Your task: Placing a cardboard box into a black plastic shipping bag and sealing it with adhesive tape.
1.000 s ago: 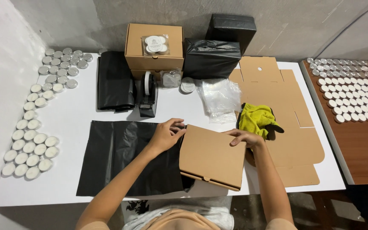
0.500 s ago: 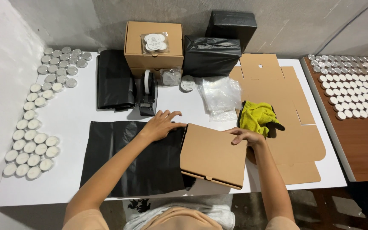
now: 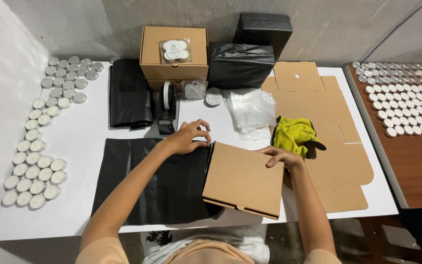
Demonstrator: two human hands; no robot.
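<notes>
Your white table (image 3: 89,142) carries candles (image 3: 35,161) at left, a black bag (image 3: 162,181) near you with a closed box (image 3: 242,178) on it, flat cardboard (image 3: 338,161) at right, and a tape dispenser (image 3: 167,108) and boxes (image 3: 174,54) far.

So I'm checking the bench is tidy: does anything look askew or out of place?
Mostly orderly. The closed cardboard box sits skewed, its near corner past the table's front edge, held by the left hand and right hand. A yellow cloth lies crumpled on the flat cardboard sheets.
</notes>
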